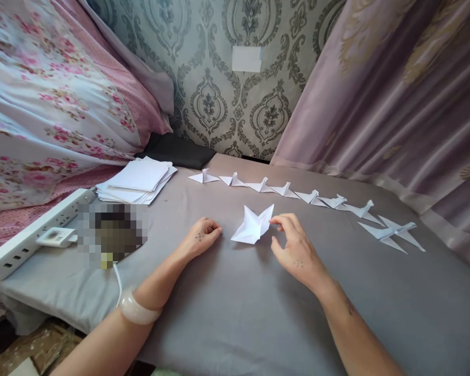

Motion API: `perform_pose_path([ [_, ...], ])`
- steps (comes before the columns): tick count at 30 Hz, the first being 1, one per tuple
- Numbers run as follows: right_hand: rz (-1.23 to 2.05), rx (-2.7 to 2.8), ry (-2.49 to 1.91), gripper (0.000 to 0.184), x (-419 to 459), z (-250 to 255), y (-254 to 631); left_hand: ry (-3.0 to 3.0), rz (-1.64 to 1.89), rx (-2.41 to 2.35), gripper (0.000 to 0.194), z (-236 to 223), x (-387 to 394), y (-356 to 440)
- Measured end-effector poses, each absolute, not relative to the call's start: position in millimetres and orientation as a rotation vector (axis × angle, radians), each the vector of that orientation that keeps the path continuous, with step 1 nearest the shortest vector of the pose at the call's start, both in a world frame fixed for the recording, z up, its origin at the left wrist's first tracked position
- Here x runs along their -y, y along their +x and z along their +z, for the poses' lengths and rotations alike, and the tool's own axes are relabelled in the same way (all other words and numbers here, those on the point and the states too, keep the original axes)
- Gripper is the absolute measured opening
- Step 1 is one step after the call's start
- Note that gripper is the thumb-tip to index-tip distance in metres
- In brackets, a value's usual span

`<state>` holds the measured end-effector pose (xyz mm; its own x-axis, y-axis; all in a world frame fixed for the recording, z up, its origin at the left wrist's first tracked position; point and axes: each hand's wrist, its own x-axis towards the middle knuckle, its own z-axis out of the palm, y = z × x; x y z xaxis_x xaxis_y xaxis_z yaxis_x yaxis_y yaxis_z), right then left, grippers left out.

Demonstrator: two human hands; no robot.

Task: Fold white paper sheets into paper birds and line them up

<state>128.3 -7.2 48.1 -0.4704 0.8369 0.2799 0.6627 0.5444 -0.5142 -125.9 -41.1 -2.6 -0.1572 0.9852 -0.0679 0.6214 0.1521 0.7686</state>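
Note:
A white folded paper (252, 225) with several pointed corners rests on the grey cloth in front of me, partly spread like a star. To its left, my left hand (203, 235) lies on the cloth with the fingers curled in and the thumb against them; nothing shows in it, and it is apart from the paper. On the other side is my right hand (295, 245), thumb and fingers apart. Its fingertips are at the paper's right edge; whether they touch it I cannot tell. Behind, several folded paper birds (263, 185) stand in a curved row.
A stack of white paper sheets (135, 180) lies at the back left, near a black flat item (176, 150). A white power strip (39, 230) with a plugged-in charger (56, 237) runs along the left edge. Beside it is a blurred-out object (115, 232). Curtains (376, 104) hang at right.

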Motion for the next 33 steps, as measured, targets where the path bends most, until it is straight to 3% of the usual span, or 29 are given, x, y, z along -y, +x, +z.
perform_pose_path([
  [3,0.312,2.507,-1.006,0.053,-2,49,127,1.476,0.842,-1.875,0.029,-7,39,-125],
  [9,0.43,2.565,-0.882,0.014,-21,43,123,1.253,0.895,-1.855,0.036,0,37,-116],
  [15,0.622,2.122,-1.075,0.013,-32,83,122,1.056,1.335,-1.667,0.053,59,20,-73],
  [21,0.71,1.859,-1.165,0.017,-22,113,137,1.184,1.535,-1.495,0.04,109,-12,-23],
  [27,0.65,1.82,-1.205,0.017,-21,113,157,1.189,1.463,-1.304,0.025,98,-40,6],
  [33,0.656,1.724,-1.225,0.01,-24,115,165,1.552,1.557,-1.256,0.018,88,-45,18],
])
